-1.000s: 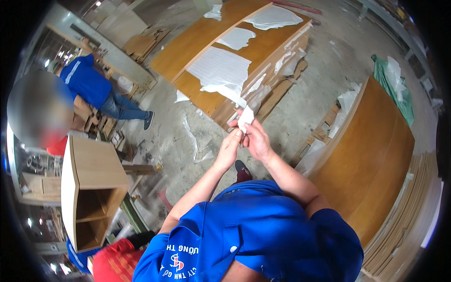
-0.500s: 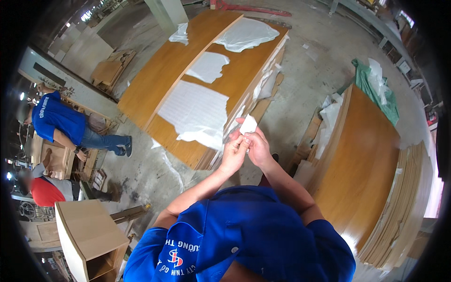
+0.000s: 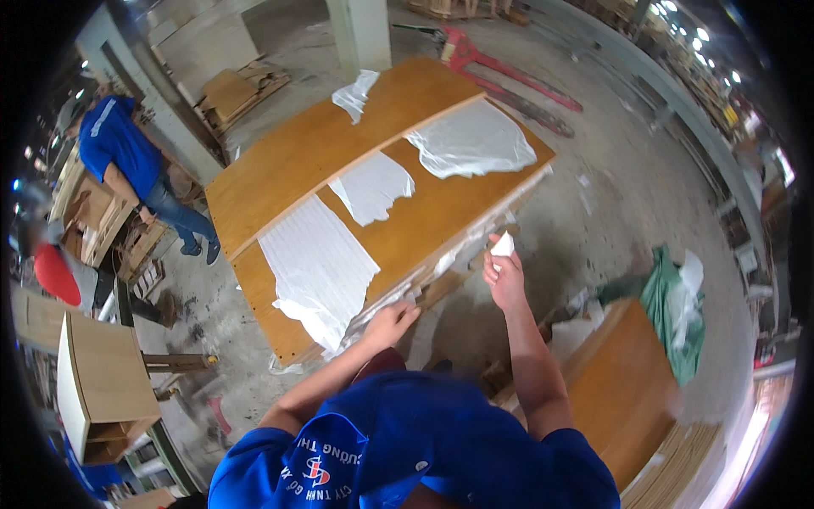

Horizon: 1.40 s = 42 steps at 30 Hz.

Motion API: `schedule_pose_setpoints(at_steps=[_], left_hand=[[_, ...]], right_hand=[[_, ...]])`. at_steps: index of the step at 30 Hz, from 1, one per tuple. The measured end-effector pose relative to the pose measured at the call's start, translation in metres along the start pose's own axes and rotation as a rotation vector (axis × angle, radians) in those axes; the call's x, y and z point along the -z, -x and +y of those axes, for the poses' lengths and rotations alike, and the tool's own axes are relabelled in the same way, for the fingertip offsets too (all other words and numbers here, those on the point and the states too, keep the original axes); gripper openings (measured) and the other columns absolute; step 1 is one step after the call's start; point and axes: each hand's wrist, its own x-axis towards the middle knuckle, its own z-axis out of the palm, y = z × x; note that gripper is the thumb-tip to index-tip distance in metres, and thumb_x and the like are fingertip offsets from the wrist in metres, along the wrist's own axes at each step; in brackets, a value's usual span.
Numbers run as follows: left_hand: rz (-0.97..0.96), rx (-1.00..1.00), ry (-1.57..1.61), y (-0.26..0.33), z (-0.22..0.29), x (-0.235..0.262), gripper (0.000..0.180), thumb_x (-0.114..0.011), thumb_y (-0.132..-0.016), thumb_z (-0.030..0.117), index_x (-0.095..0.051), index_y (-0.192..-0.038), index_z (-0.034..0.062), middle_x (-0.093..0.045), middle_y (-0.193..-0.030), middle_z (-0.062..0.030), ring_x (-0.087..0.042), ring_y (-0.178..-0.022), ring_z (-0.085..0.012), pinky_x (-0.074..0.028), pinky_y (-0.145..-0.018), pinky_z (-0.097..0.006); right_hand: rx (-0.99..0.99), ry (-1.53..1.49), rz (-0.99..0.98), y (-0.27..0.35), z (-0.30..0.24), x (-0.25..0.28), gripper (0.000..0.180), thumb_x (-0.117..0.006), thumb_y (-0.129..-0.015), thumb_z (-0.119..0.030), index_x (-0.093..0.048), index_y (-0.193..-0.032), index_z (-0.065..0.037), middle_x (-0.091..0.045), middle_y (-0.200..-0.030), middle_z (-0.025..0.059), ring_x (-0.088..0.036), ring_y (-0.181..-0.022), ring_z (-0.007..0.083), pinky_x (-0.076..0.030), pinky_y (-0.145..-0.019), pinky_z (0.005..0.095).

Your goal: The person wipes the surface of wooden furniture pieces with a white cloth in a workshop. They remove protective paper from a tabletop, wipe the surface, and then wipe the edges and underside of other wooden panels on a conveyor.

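Here, right fingers [image 3: 498,256]: pinching a small white scrap [image 3: 503,245], held up in the air just off the near corner of the wooden panel [image 3: 424,222].
Right hand [image 3: 507,278]: raised, forearm rising from the blue shirt [image 3: 407,450].
Left fingers [image 3: 407,312]: stretched forward and loosely together, tips touching the panel's near edge where clear plastic film [image 3: 386,305] hangs; whether they grip the film I cannot tell.
Left hand [image 3: 390,324]: low, at the panel's edge, well apart from the right hand.
Panel: large, orange-brown, lying flat, with a raised strip along its length.
White sheets [image 3: 318,267]: three torn pieces lying on the panel, the largest nearest the left hand.
Floor [image 3: 610,195]: grey concrete, with a green cloth [image 3: 674,314] to the right.
Further off: a second brown board [image 3: 623,390] lower right, a small wooden cabinet [image 3: 97,382] at left, another person [image 3: 127,165] in blue beyond it.
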Motion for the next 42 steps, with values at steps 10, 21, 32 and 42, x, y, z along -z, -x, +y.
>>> schedule_pose_setpoints(at_steps=[10,21,32,42], left_hand=[[0.291,0.227,-0.378,-0.144,-0.081,0.069,0.040,-0.056,-0.085,0.034,-0.050,-0.114,0.0073,-0.063,-0.089,-0.0145,-0.059,-0.087,-0.0338,-0.048,-0.078,-0.044],[0.531,0.591,-0.706,-0.463,-0.170,0.175,0.071,-0.037,-0.088,0.055,-0.023,-0.143,0.0122,-0.019,-0.149,-0.0114,-0.011,-0.138,-0.0313,-0.010,-0.110,-0.050],[0.568,0.710,-0.873,-0.600,-0.203,0.217,0.092,-0.035,-0.075,0.077,-0.019,-0.145,0.0189,-0.012,-0.149,-0.0195,-0.007,-0.138,-0.0381,-0.007,-0.110,-0.051],[0.822,0.322,-0.791,-0.750,-0.219,0.238,0.042,-0.052,-0.085,0.044,-0.054,-0.109,0.0109,-0.050,-0.121,-0.0117,-0.040,-0.117,-0.0326,-0.029,-0.098,-0.048]], right_hand=[[-0.227,0.084,0.018,-0.183,0.041,0.016,0.025,-0.056,-0.084,-0.005,-0.053,-0.109,-0.008,-0.046,-0.065,0.0002,-0.037,-0.045,0.0058,-0.029,-0.039,0.0205],[-0.225,0.233,-0.013,-0.386,0.052,0.025,0.025,-0.054,-0.084,-0.010,-0.054,-0.109,-0.006,-0.049,-0.065,0.0028,-0.040,-0.048,0.0075,-0.029,-0.040,0.0217],[-0.486,-0.355,-0.485,-0.551,0.076,0.067,0.028,-0.050,-0.088,-0.019,-0.055,-0.115,-0.012,-0.049,-0.066,0.0060,-0.036,-0.050,0.0113,-0.031,-0.043,0.0243],[-0.691,-0.477,-0.493,-0.561,0.078,0.076,0.028,-0.048,-0.092,-0.024,-0.051,-0.118,-0.014,-0.047,-0.069,0.0055,-0.034,-0.055,0.0112,-0.031,-0.047,0.0242]])
